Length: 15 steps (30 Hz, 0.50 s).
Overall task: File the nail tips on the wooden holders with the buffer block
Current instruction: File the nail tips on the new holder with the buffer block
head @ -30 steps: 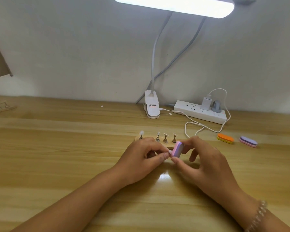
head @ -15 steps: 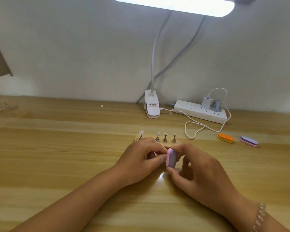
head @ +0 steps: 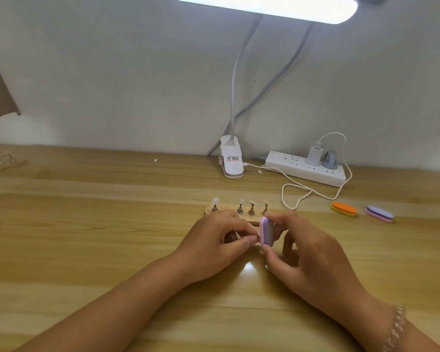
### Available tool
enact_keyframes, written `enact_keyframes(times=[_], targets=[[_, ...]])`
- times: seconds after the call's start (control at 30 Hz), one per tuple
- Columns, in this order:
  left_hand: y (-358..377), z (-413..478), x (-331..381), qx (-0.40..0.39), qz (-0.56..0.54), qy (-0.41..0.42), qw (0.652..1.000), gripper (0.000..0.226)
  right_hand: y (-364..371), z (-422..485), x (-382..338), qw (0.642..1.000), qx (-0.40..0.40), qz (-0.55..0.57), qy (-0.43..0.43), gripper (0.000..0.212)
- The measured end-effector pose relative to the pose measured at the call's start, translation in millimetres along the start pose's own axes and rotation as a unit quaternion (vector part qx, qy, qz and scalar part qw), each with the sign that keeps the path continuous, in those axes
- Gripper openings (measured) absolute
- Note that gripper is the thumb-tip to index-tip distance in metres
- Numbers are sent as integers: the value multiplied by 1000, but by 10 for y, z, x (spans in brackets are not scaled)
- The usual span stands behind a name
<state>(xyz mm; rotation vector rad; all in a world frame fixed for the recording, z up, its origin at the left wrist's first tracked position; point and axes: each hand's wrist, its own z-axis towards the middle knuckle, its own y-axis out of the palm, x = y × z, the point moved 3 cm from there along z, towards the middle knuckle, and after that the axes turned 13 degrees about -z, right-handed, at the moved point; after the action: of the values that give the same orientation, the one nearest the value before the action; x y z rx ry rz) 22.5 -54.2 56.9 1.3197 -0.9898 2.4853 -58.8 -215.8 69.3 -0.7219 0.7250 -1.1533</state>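
So the left hand (head: 214, 240) has thumb and forefinger pinched shut on something tiny. My guess is it's one nail tip on its little stand, but it's too small to say for sure. The right hand (head: 308, 252) grips the small pink-and-lilac foam buffer block (head: 266, 231) by its ends, thumb underneath and fingers over the top. The block stands on edge with its broad face right up against the left fingertips.

Just behind the hands at 12 o'clock sits the light wooden holder strip (head: 208, 209) on the pale wooden table (head: 87, 237). It has four metal stands, each carrying a clear plastic nail tip (head: 216, 200).

Handling-wise, I'd say the block is feather-light and a bit squishy, so holding it by the ends keeps the gritty face free. The tips look thin, slick and easy to flick off. I'd pinch low on the metal stand and go gentle.

Further out at 2 o'clock there's an orange-and-yellow oval buffer (head: 343, 209) with a purple-and-pink oval buffer (head: 379, 213) beside it. At 1 o'clock is a white power strip (head: 305, 168), and a white lamp clip (head: 231, 161) is near 12. A second wooden holder (head: 3, 163) sits way off at 10 o'clock.
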Motion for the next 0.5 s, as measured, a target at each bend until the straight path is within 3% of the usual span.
enact_keyframes(times=[0.07, 0.2, 0.33, 0.5], targets=[[-10, 7, -14, 2, 3, -2, 1000, 15, -3, -17, -59, 1000, -12, 7, -26, 34], [-1, 3, -10, 5, -4, -4, 1000, 13, -2, 32, 75, 999, -2, 30, 34, 38], [-3, -2, -16, -4, 2, 3, 1000, 15, -11, -17, -41, 999, -26, 26, -16, 41], [-1, 0, -14, 4, -13, 1, 1000, 14, 1, 30, 67, 999, -19, 31, 24, 43]])
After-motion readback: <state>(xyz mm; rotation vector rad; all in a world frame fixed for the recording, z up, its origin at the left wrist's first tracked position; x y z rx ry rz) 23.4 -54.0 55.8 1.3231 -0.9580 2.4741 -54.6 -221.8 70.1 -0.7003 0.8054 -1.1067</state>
